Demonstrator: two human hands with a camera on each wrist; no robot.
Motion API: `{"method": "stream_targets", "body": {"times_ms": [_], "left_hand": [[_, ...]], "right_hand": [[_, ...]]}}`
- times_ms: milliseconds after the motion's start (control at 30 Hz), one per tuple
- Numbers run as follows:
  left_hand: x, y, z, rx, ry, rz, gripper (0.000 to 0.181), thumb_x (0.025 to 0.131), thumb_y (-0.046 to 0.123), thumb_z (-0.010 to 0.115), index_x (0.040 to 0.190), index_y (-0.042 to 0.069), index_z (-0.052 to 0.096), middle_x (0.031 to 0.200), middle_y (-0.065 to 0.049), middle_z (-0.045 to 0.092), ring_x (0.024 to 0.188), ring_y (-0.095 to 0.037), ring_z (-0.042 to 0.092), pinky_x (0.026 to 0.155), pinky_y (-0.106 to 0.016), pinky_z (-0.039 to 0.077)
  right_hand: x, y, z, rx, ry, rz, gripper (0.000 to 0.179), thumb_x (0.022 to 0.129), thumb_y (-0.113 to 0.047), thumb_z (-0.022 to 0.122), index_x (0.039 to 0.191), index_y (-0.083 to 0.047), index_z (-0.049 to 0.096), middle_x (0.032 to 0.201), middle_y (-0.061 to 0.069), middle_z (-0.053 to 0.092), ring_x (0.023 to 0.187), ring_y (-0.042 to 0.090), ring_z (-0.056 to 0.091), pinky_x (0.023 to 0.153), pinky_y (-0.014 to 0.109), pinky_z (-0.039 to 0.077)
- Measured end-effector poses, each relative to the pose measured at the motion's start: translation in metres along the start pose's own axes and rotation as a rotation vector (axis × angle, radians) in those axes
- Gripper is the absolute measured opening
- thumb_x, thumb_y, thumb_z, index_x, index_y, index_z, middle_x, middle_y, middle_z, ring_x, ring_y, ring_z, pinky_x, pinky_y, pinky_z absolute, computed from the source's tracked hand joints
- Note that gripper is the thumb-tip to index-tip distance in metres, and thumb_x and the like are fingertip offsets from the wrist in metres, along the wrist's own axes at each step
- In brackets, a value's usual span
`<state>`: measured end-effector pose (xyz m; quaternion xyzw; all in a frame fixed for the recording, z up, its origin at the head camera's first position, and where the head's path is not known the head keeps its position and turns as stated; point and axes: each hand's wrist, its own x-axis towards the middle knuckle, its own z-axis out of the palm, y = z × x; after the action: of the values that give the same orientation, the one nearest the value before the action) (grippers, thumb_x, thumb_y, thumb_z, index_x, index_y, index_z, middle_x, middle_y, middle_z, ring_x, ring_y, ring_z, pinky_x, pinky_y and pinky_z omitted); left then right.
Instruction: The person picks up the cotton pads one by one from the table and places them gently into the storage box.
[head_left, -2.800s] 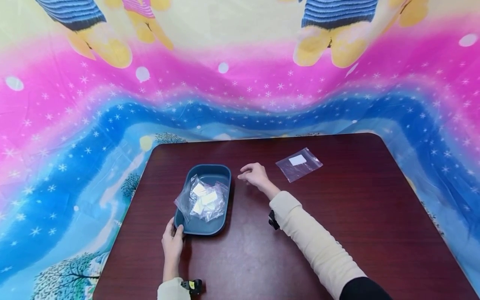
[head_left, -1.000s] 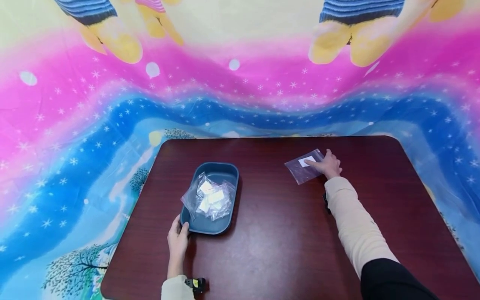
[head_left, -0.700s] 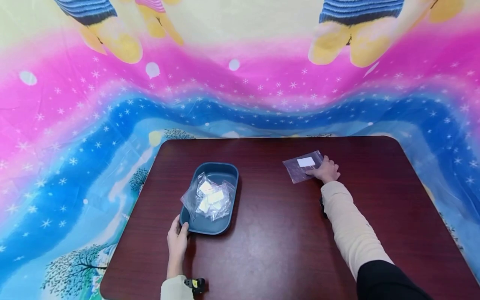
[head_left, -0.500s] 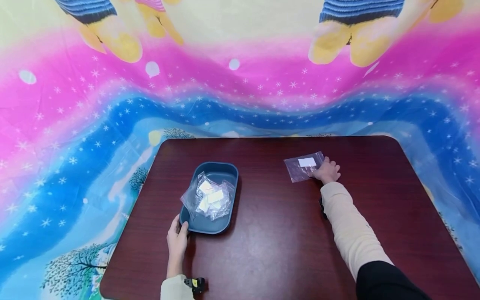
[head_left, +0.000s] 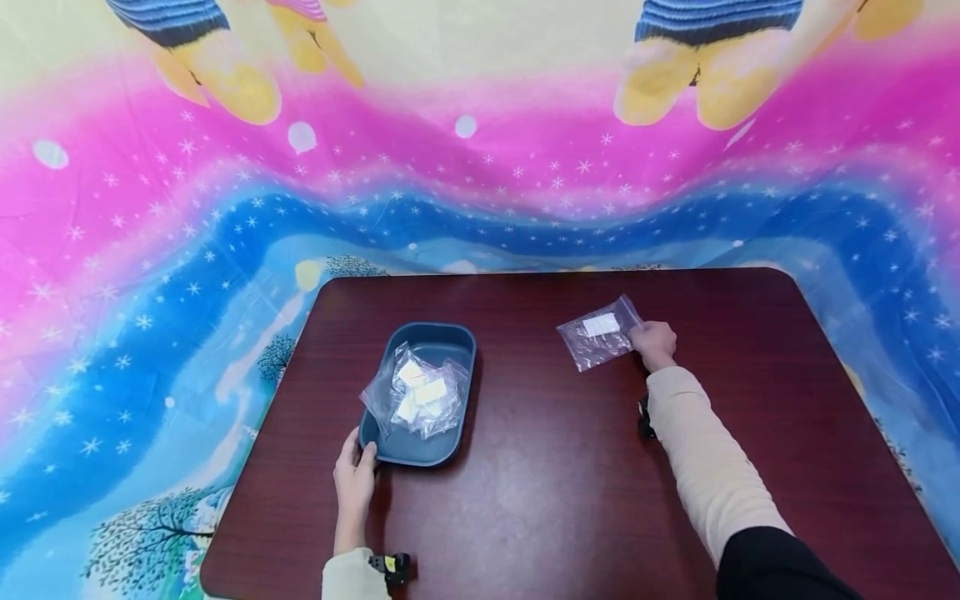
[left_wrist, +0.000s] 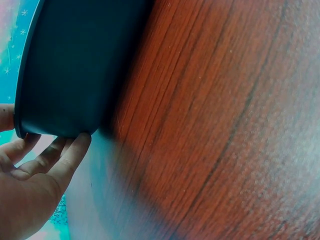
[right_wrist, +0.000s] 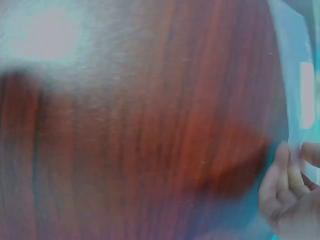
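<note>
A clear zip-lock bag (head_left: 588, 346) with a white label is at the back right of the table in the head view. My right hand (head_left: 655, 343) pinches it by its right edge, thumb against fingers; in the right wrist view the bag (right_wrist: 295, 55) stretches away from the fingertips. On the left is a blue-grey plastic tray (head_left: 412, 452), with several similar labelled bags (head_left: 427, 396) heaped inside. My left hand (head_left: 354, 483) holds its near left corner. In the left wrist view the thumb is over the rim and the fingers lie against the tray's outer wall (left_wrist: 75, 65).
Both things are on a dark red-brown wooden table (head_left: 540, 500) with rounded corners. A colourful printed cloth (head_left: 525, 183) hangs behind it and around its sides. One bag in the tray hangs over the left rim.
My right hand has gone from beside the tray to the single bag, slid along it and taken its right edge. The bag has turned and shifted slightly left. My left hand stays on the tray.
</note>
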<state>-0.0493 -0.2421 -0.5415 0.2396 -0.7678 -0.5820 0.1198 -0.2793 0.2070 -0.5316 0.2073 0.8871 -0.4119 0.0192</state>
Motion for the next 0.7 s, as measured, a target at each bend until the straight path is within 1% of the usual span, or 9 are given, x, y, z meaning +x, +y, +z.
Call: {"method": "stream_targets", "body": {"times_ms": [100, 167, 233, 300, 367, 467, 567, 633, 700], "left_hand": [[0.0, -0.001, 0.0, -0.009, 0.003, 0.008, 0.042, 0.094, 0.005, 0.046, 0.134, -0.004, 0.039, 0.133, -0.024, 0.042, 0.12, -0.03, 0.041, 0.078, -0.016, 0.043], [0.001, -0.001, 0.0, -0.009, 0.004, 0.011, 0.042, 0.094, 0.006, 0.046, 0.134, -0.004, 0.039, 0.133, -0.024, 0.042, 0.12, -0.03, 0.041, 0.079, -0.018, 0.044], [0.001, -0.001, 0.0, -0.008, 0.0, 0.006, 0.042, 0.094, 0.006, 0.046, 0.134, -0.004, 0.039, 0.134, -0.024, 0.042, 0.12, -0.03, 0.041, 0.082, -0.023, 0.045], [0.0, 0.0, -0.001, 0.0, -0.006, 0.0, 0.042, 0.095, 0.007, 0.045, 0.135, -0.004, 0.038, 0.134, -0.024, 0.041, 0.12, -0.031, 0.041, 0.084, -0.027, 0.046], [0.0, 0.001, -0.001, -0.001, -0.014, -0.006, 0.043, 0.095, 0.007, 0.045, 0.135, -0.004, 0.037, 0.135, -0.024, 0.04, 0.121, -0.031, 0.04, 0.085, -0.029, 0.046], [-0.001, 0.002, -0.002, -0.009, -0.02, -0.02, 0.043, 0.095, 0.007, 0.044, 0.136, -0.004, 0.036, 0.136, -0.024, 0.039, 0.121, -0.032, 0.04, 0.082, -0.023, 0.045], [-0.001, 0.002, -0.002, -0.021, -0.026, -0.026, 0.043, 0.095, 0.007, 0.044, 0.136, -0.004, 0.036, 0.136, -0.025, 0.038, 0.121, -0.032, 0.04, 0.08, -0.019, 0.045], [-0.001, 0.002, -0.002, -0.026, -0.028, -0.027, 0.043, 0.095, 0.006, 0.044, 0.136, -0.004, 0.036, 0.136, -0.025, 0.038, 0.121, -0.031, 0.04, 0.08, -0.019, 0.044], [-0.001, 0.003, -0.001, -0.03, -0.03, -0.021, 0.043, 0.095, 0.006, 0.044, 0.136, -0.004, 0.035, 0.136, -0.025, 0.038, 0.121, -0.031, 0.039, 0.081, -0.019, 0.044]], "right_hand": [[0.004, -0.003, -0.002, 0.204, -0.062, 0.035, 0.029, 0.085, -0.007, 0.049, 0.107, 0.006, 0.061, 0.083, 0.018, 0.059, 0.059, 0.013, 0.054, 0.057, 0.027, 0.049], [0.006, -0.005, -0.004, 0.353, -0.109, 0.063, 0.029, 0.086, 0.0, 0.048, 0.112, 0.009, 0.057, 0.078, 0.013, 0.058, 0.053, 0.008, 0.055, 0.054, 0.024, 0.051], [0.007, -0.007, -0.006, 0.458, -0.137, 0.081, 0.031, 0.086, 0.004, 0.046, 0.115, 0.012, 0.054, 0.07, 0.01, 0.059, 0.051, 0.006, 0.057, 0.054, 0.023, 0.051], [0.007, -0.009, -0.008, 0.517, -0.148, 0.089, 0.032, 0.087, 0.006, 0.045, 0.117, 0.013, 0.052, 0.063, 0.006, 0.058, 0.051, 0.007, 0.058, 0.056, 0.024, 0.052], [0.005, -0.012, -0.01, 0.544, -0.157, 0.101, 0.033, 0.088, 0.005, 0.046, 0.12, 0.013, 0.051, 0.059, 0.001, 0.059, 0.053, 0.007, 0.06, 0.059, 0.024, 0.052], [0.003, -0.015, -0.014, 0.607, -0.188, 0.128, 0.035, 0.09, 0.004, 0.046, 0.124, 0.012, 0.048, 0.058, -0.001, 0.06, 0.057, 0.007, 0.062, 0.063, 0.025, 0.052], [0.0, -0.018, -0.017, 0.666, -0.203, 0.151, 0.037, 0.09, 0.004, 0.047, 0.126, 0.012, 0.046, 0.058, -0.002, 0.061, 0.058, 0.007, 0.063, 0.064, 0.025, 0.052], [-0.002, -0.021, -0.019, 0.691, -0.206, 0.149, 0.037, 0.09, 0.004, 0.047, 0.126, 0.012, 0.046, 0.058, -0.003, 0.061, 0.058, 0.007, 0.062, 0.063, 0.023, 0.052], [-0.004, -0.024, -0.022, 0.697, -0.21, 0.131, 0.036, 0.091, 0.002, 0.047, 0.126, 0.013, 0.045, 0.059, -0.003, 0.061, 0.058, 0.006, 0.062, 0.062, 0.022, 0.052]]}}
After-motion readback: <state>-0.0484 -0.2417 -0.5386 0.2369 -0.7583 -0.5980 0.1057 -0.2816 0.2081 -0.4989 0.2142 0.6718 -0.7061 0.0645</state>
